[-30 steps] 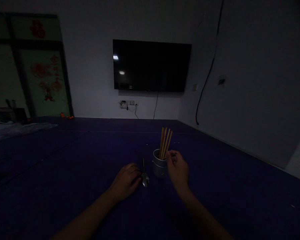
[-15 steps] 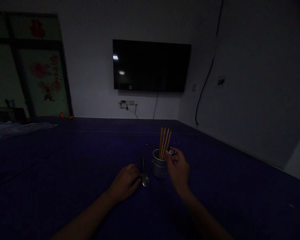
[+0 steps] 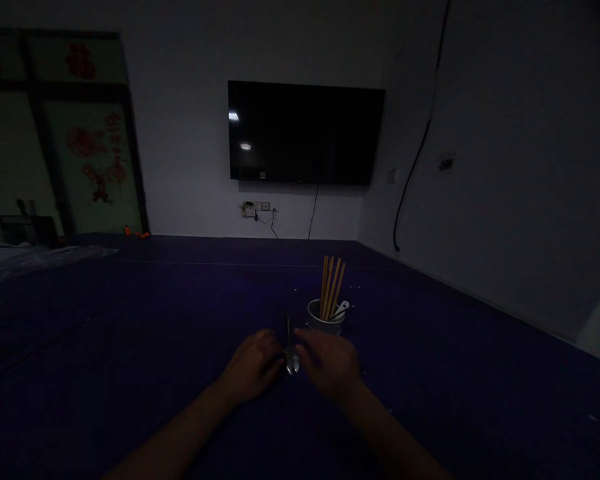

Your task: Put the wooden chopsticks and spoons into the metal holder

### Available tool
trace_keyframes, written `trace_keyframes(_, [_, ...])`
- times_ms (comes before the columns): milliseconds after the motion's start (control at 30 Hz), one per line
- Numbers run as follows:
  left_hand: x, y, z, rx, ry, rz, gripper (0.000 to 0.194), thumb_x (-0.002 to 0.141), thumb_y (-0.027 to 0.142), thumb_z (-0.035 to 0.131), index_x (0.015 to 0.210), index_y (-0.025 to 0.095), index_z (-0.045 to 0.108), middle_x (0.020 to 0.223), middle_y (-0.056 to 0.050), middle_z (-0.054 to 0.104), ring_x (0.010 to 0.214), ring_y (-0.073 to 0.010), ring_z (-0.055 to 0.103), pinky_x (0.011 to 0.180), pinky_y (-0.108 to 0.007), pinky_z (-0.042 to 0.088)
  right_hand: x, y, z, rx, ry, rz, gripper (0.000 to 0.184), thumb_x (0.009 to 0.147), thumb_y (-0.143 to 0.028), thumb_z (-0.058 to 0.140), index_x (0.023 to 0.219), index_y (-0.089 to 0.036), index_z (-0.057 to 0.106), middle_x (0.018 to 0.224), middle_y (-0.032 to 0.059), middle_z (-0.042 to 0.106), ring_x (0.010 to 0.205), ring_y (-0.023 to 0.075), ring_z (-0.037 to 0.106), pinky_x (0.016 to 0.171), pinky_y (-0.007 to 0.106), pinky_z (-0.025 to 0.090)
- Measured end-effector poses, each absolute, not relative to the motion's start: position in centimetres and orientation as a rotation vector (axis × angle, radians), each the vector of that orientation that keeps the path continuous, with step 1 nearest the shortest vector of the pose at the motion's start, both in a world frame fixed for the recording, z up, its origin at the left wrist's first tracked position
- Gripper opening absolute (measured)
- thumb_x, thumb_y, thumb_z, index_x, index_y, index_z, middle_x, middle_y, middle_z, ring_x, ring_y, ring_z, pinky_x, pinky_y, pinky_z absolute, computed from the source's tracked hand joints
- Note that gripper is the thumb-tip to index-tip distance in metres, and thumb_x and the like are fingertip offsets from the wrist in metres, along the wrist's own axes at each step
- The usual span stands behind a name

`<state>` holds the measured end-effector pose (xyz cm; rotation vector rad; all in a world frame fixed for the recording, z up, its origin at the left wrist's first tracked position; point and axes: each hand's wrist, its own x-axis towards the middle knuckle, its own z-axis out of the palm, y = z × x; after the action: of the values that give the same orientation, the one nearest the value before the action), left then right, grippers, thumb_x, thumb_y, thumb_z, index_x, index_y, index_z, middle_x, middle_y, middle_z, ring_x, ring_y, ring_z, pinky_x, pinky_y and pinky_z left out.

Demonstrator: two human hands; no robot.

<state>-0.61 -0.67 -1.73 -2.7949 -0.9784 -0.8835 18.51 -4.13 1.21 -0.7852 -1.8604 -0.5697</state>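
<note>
A small metal cup [image 3: 325,322] stands on the dark blue table [image 3: 180,320] and holds several wooden chopsticks [image 3: 331,288] and a spoon handle [image 3: 341,309] leaning at its right rim. A metal spoon [image 3: 291,357] lies on the table just left of the cup. My left hand [image 3: 254,364] rests curled on the table, its fingertips touching the spoon's bowl. My right hand [image 3: 330,363] hovers in front of the cup, fingers loosely spread toward the lying spoon, holding nothing.
A dark wall television [image 3: 305,132] hangs ahead above a socket strip [image 3: 257,208] with cables. Clear plastic sheeting [image 3: 40,257] lies at the table's far left. A white wall [image 3: 505,200] runs along the right side.
My right hand let a spoon go into the cup, then drew back down and left toward the spoon on the table. My left hand stayed put.
</note>
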Motion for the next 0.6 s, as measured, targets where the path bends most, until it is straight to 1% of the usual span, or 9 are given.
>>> trace_keyframes(133, [-0.5,-0.7,-1.7,-2.79,-1.046,-0.893,0.018,0.087,0.026,0.044,0.092,0.018,0.06,0.091,-0.007,0.062,0.088,-0.02,0.055,0.079,-0.034,0.045,17.1,-3.7,0.9,-1.081,-2.279,-0.206,0.027,0.092,-0.036,0.044,0.089,-0.021,0.066,0.085,0.0035,0.071,0.076,0.0157,0.065,0.067,0.025,0.044])
trace_keyframes(267, [-0.5,-0.6,-1.6,-2.789,-1.063,-0.856,0.015,0.084,0.022,0.046,0.09,0.018,0.06,0.09,-0.007,0.061,0.089,-0.0205,0.054,0.079,-0.034,0.044,16.8,-3.2,0.6,-1.35,-2.329,0.034,0.018,0.089,-0.032,0.05,0.093,-0.022,0.064,0.091,0.0036,0.068,0.087,0.0176,0.063,0.073,0.026,0.042])
trace_keyframes(367, [-0.5,-0.6,-1.6,-2.786,-1.078,-0.839,0.015,0.082,0.018,0.046,0.087,0.018,0.06,0.088,-0.006,0.061,0.088,-0.0201,0.053,0.078,-0.034,0.044,16.8,-3.0,0.1,-1.389,-2.28,0.111,0.014,0.085,-0.026,0.056,0.095,-0.022,0.063,0.097,0.0036,0.066,0.093,0.0185,0.061,0.079,0.027,0.042])
trace_keyframes(500, [-0.5,-0.5,-1.7,-2.768,-1.11,-0.835,0.015,0.079,0.014,0.045,0.083,0.019,0.059,0.086,-0.005,0.061,0.087,-0.0192,0.053,0.077,-0.032,0.043,16.8,-2.8,-0.4,-1.416,-2.296,0.134,0.018,0.081,-0.025,0.059,0.099,-0.022,0.063,0.101,0.0041,0.065,0.097,0.02,0.06,0.083,0.028,0.041])
trace_keyframes(600, [-0.5,-0.3,-1.8,-2.771,-1.118,-0.813,0.015,0.08,0.014,0.046,0.083,0.019,0.059,0.087,-0.005,0.061,0.087,-0.0188,0.053,0.076,-0.031,0.043,16.7,-2.8,-0.5,-1.459,-2.317,0.15,0.023,0.081,-0.024,0.059,0.103,-0.023,0.062,0.103,0.0043,0.065,0.099,0.0202,0.06,0.083,0.028,0.041])
